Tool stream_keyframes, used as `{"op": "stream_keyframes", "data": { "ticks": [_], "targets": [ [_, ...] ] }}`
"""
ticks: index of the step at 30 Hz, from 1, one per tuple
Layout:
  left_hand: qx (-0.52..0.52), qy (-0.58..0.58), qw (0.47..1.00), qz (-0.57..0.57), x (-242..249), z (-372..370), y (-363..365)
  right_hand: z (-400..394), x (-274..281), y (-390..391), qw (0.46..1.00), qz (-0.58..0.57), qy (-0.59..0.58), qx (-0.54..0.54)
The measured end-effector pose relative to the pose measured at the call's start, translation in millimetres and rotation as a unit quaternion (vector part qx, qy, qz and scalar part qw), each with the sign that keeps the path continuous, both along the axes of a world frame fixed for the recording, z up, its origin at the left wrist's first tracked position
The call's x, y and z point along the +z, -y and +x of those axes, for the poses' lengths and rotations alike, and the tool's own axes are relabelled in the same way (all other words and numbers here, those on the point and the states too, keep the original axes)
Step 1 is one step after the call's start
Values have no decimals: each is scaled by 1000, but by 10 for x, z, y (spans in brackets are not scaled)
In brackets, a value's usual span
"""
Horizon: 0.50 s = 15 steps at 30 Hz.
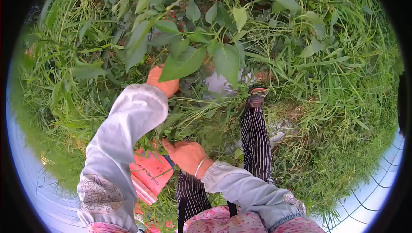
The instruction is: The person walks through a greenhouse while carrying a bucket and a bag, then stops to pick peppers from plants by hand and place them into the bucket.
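Note:
Among the pepper plant's leaves [184,63] is my left hand [163,81], at the upper centre. A broad leaf covers part of it, and its fingers and anything in them are hidden. Lower down, my right hand [187,155] lies beside the upper right edge of a pink printed bag [150,173]. One digit stretches out to the upper left; the other fingers are mostly out of sight, so I cannot tell whether they grip anything. A silver bangle [200,167] circles the right wrist.
Small red spots show between the upper leaves. Pale sheeting [219,83] lies under the plants. My striped trouser legs [256,145] and one foot [258,97] are among tall grass [334,117]. Translucent film walls [365,203] stand at the lower edges.

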<state>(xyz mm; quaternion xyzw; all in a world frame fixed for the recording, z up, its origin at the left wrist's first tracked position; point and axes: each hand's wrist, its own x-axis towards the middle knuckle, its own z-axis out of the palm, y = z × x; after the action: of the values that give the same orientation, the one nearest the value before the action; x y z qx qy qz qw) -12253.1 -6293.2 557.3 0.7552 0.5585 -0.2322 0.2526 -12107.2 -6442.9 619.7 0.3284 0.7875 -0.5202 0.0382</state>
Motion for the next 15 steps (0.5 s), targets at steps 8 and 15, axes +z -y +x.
{"op": "stream_keyframes", "data": {
  "ticks": [8,15],
  "targets": [
    [-21,-81,990,114,-727,-22,-519,67,-189,-121,996,-70,-30,-40],
    [29,-96,990,94,-864,146,-632,-4,-195,-59,995,-90,-46,-9]
  ]
}}
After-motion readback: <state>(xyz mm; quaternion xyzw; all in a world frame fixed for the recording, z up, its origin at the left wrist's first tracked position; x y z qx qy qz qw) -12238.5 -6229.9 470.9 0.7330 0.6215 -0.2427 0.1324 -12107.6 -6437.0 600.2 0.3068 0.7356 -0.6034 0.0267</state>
